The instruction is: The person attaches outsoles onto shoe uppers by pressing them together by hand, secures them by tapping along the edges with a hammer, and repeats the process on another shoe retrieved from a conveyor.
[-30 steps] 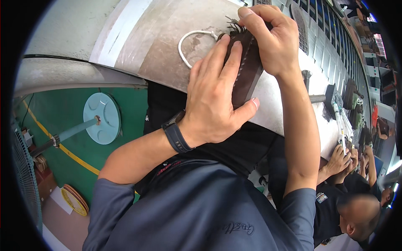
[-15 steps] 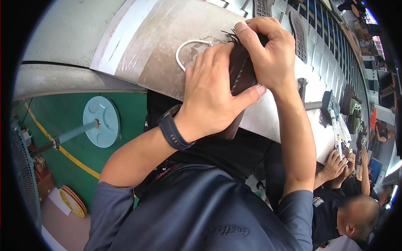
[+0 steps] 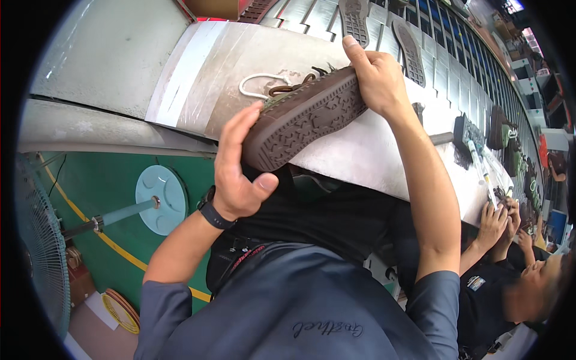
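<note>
A dark brown shoe [image 3: 306, 123] is tilted on its side above the bench, its patterned rubber sole facing me. My right hand [image 3: 381, 81] grips the far right end, thumb up along the edge. At the lower left end is my left hand [image 3: 237, 171], its fingers stretched out along the rim and its thumb spread away below the sole. The fingertips seem to touch the shoe's side. Behind the sole, a bit of green upper and brown lace show. A white cord loop [image 3: 255, 78] lies on the worktop [image 3: 222, 78] just past it.
Loose soles [image 3: 410, 54] lie on the slatted metal conveyor [image 3: 378, 30] beyond. To the right are a hammer [image 3: 441, 138] and a black box [image 3: 463, 135]. A co-worker's hands [image 3: 495, 222] are busy farther right. A fan [image 3: 45, 252] and a round blue stool [image 3: 161, 201] stand at left.
The shoe has been turned from upright so that its sole faces me. My left hand has slid down and left to its end, its thumb off the shoe. My right hand keeps hold.
</note>
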Demonstrator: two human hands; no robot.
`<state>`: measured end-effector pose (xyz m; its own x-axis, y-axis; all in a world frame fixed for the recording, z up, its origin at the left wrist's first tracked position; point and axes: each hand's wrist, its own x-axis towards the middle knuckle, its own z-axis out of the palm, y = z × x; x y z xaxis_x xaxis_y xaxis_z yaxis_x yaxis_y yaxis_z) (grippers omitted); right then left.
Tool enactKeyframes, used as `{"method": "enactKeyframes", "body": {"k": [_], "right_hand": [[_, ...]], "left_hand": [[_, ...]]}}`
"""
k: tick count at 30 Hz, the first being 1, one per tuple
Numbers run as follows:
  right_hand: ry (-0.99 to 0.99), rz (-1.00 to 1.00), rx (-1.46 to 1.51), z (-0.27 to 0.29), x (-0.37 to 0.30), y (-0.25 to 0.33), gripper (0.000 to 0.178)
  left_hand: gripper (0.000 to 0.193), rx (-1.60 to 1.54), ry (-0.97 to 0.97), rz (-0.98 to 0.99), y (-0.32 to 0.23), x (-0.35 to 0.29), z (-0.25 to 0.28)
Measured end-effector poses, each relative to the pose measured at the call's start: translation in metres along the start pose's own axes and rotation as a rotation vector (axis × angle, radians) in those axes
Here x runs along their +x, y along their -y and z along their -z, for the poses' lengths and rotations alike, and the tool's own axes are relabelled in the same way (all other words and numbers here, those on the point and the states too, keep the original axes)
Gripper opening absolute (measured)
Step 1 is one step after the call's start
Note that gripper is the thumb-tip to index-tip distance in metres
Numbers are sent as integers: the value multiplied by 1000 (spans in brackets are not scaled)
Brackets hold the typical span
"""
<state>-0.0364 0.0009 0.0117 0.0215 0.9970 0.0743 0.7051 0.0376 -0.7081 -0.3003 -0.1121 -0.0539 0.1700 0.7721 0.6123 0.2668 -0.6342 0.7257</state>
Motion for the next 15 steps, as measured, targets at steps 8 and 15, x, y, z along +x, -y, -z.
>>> {"method": "enactKeyframes", "body": {"k": [8,15], "right_hand": [[29,3,-19,14,-105,5,64],[-231,166,-139,1,-174,-17,12]], "left_hand": [[70,-67,-136,318,31,109,-2],[85,-121,158,333,10,151,-102]]}}
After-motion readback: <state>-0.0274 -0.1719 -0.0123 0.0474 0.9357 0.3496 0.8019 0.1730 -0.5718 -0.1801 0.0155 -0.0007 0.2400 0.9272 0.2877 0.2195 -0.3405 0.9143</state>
